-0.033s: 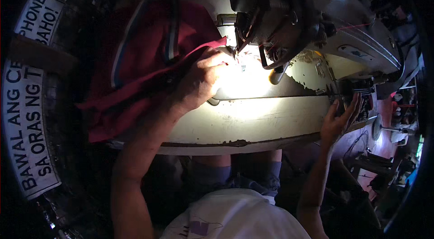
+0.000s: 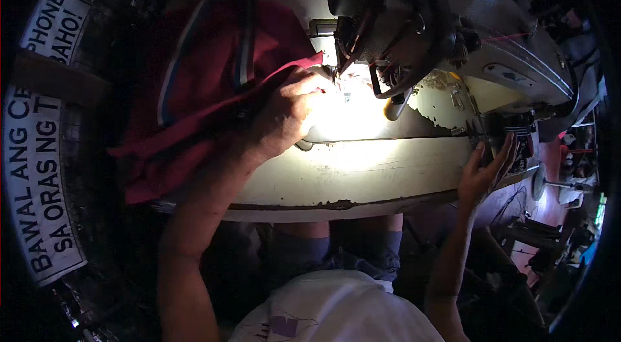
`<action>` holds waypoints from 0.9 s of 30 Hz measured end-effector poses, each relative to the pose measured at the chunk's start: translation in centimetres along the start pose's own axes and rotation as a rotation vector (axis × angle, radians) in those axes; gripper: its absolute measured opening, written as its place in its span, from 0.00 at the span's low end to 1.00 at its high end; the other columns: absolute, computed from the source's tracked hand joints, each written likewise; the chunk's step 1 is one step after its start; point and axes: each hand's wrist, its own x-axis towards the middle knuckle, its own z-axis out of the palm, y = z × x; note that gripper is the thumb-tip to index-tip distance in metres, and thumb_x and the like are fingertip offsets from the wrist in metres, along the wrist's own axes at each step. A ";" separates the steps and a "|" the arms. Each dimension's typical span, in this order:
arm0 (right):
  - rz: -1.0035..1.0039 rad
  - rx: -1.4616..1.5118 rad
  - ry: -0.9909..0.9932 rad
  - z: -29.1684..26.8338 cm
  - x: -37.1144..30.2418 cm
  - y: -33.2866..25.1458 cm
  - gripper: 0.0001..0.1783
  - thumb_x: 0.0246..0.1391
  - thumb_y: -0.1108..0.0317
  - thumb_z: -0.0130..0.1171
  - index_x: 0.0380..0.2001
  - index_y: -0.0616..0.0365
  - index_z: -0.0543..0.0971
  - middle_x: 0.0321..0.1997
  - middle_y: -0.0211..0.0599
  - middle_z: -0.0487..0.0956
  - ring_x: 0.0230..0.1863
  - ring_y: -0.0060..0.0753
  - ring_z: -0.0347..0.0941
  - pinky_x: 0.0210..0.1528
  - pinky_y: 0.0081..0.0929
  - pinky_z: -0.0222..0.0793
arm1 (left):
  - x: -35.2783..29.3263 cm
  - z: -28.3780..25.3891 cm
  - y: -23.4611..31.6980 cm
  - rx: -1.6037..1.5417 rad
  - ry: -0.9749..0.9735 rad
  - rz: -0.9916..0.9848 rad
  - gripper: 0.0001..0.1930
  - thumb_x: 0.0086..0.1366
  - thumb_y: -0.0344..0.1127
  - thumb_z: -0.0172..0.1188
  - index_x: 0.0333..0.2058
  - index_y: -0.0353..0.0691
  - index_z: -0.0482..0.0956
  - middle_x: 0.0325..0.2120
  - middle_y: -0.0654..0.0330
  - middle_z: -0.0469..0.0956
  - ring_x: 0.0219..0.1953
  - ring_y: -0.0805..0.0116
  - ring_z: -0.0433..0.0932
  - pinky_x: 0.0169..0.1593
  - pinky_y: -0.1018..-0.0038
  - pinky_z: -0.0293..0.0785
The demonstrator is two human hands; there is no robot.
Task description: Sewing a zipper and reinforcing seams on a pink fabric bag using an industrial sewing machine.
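Hardly anything has moved since the earlier frame: dark red cloth (image 2: 278, 38) and both hands keep their places. The cloth covers the left end of the table (image 2: 284, 187), its narrow right tip just above the left hand's (image 2: 288, 112) bent fingertips, near the sewing machine's (image 2: 401, 31) needle area. Those fingers sit close together; glare hides whether they pinch fabric. The cloth is rumpled, bunched into folds toward the table's front left corner, with pale-and-dark striped bands (image 2: 183, 51) across it. Near the table's right edge, the right hand (image 2: 482, 174) has thumb and fingers spread.
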 end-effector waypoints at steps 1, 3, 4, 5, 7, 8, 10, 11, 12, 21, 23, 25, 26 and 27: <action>-0.002 -0.003 0.001 0.0 0.0 0.0 0.34 0.60 0.69 0.56 0.68 0.59 0.58 0.69 0.52 0.60 0.70 0.54 0.55 0.69 0.49 0.54 | 0.0 0.0 0.0 0.020 -0.003 -0.001 0.07 0.54 0.22 0.57 0.33 0.34 0.79 0.35 0.56 0.76 0.41 0.57 0.76 0.47 0.67 0.73; 0.052 0.017 -0.023 -0.1 0.0 -0.1 0.34 0.60 0.69 0.56 0.68 0.58 0.58 0.69 0.52 0.60 0.70 0.55 0.55 0.69 0.49 0.53 | 0.0 -0.1 -0.1 0.000 -0.016 0.005 0.07 0.53 0.22 0.58 0.33 0.34 0.79 0.35 0.56 0.76 0.41 0.57 0.76 0.46 0.67 0.73; 0.049 0.016 -0.023 -0.1 0.0 -0.1 0.34 0.60 0.69 0.56 0.68 0.58 0.58 0.69 0.52 0.60 0.70 0.55 0.55 0.69 0.49 0.53 | 0.1 -0.2 -0.1 -0.014 -0.014 0.012 0.08 0.53 0.22 0.59 0.33 0.34 0.79 0.35 0.56 0.76 0.41 0.57 0.76 0.46 0.67 0.73; 0.066 0.017 -0.027 0.0 0.0 -0.1 0.33 0.60 0.69 0.57 0.67 0.59 0.59 0.68 0.52 0.61 0.69 0.55 0.56 0.69 0.47 0.54 | 0.2 -0.2 -0.2 -0.010 -0.017 0.011 0.08 0.53 0.22 0.59 0.33 0.34 0.79 0.35 0.56 0.76 0.41 0.57 0.76 0.46 0.67 0.73; 0.081 0.021 -0.030 0.1 0.1 -0.2 0.33 0.60 0.70 0.58 0.66 0.59 0.60 0.68 0.52 0.62 0.69 0.54 0.58 0.68 0.46 0.55 | 0.6 -0.4 -0.3 0.028 -0.038 -0.019 0.08 0.51 0.23 0.61 0.33 0.34 0.79 0.35 0.56 0.77 0.41 0.58 0.76 0.45 0.67 0.74; 0.059 0.023 -0.022 0.1 0.1 -0.2 0.33 0.60 0.70 0.57 0.66 0.59 0.60 0.68 0.52 0.62 0.69 0.54 0.57 0.68 0.47 0.54 | 0.8 -0.4 -0.4 0.029 -0.035 -0.012 0.08 0.51 0.23 0.61 0.33 0.34 0.79 0.35 0.56 0.77 0.41 0.58 0.76 0.45 0.67 0.74; 0.036 0.030 -0.005 0.2 0.1 -0.2 0.33 0.60 0.70 0.57 0.67 0.59 0.60 0.68 0.51 0.62 0.69 0.54 0.57 0.69 0.47 0.54 | 1.1 -0.7 -0.5 0.043 -0.043 -0.004 0.08 0.50 0.24 0.63 0.32 0.34 0.79 0.35 0.57 0.77 0.40 0.59 0.76 0.44 0.67 0.75; 0.056 0.086 -0.007 0.2 0.1 -0.2 0.33 0.60 0.71 0.56 0.67 0.59 0.60 0.68 0.51 0.62 0.69 0.54 0.57 0.68 0.47 0.55 | 1.2 -0.6 -0.5 0.047 -0.049 0.005 0.08 0.50 0.24 0.63 0.32 0.34 0.79 0.35 0.57 0.77 0.40 0.59 0.76 0.44 0.67 0.75; 0.077 0.135 -0.022 0.2 0.1 -0.2 0.32 0.60 0.71 0.56 0.67 0.58 0.60 0.68 0.51 0.61 0.69 0.53 0.57 0.68 0.47 0.55 | 1.1 -0.6 -0.3 0.039 -0.047 -0.005 0.08 0.51 0.24 0.63 0.33 0.34 0.79 0.35 0.57 0.77 0.40 0.60 0.76 0.44 0.68 0.75; 0.020 0.140 -0.015 0.1 0.2 -0.3 0.32 0.60 0.71 0.56 0.66 0.59 0.61 0.69 0.51 0.61 0.69 0.52 0.57 0.68 0.46 0.56 | 1.1 -0.8 0.0 0.076 -0.073 -0.001 0.07 0.53 0.25 0.62 0.33 0.35 0.79 0.35 0.56 0.77 0.40 0.59 0.76 0.43 0.68 0.76; 0.042 0.083 -0.021 0.0 0.2 -0.2 0.32 0.60 0.71 0.56 0.66 0.59 0.61 0.68 0.51 0.61 0.69 0.52 0.57 0.68 0.46 0.56 | 1.2 -0.7 -0.1 0.095 -0.054 -0.003 0.08 0.53 0.25 0.62 0.34 0.34 0.79 0.35 0.56 0.76 0.41 0.59 0.76 0.44 0.68 0.76; 0.033 0.021 -0.031 0.0 0.2 -0.1 0.32 0.60 0.71 0.56 0.66 0.59 0.61 0.68 0.51 0.61 0.69 0.53 0.57 0.68 0.46 0.56 | 1.3 -0.5 -0.3 0.095 -0.044 -0.017 0.08 0.52 0.24 0.62 0.34 0.34 0.79 0.35 0.56 0.77 0.41 0.59 0.76 0.44 0.68 0.76; 0.058 0.031 -0.043 0.0 0.2 0.0 0.32 0.60 0.71 0.55 0.67 0.59 0.60 0.69 0.52 0.61 0.69 0.53 0.57 0.69 0.47 0.54 | 1.3 -0.4 -0.3 0.090 -0.044 -0.036 0.08 0.52 0.24 0.62 0.34 0.34 0.79 0.35 0.56 0.77 0.41 0.59 0.76 0.44 0.68 0.76; 0.069 0.036 -0.059 0.0 0.1 0.1 0.32 0.60 0.71 0.55 0.67 0.59 0.60 0.70 0.52 0.60 0.70 0.54 0.56 0.70 0.48 0.53 | 1.3 -0.4 -0.3 0.093 -0.043 -0.031 0.08 0.52 0.24 0.62 0.34 0.34 0.79 0.35 0.56 0.77 0.41 0.59 0.76 0.44 0.68 0.76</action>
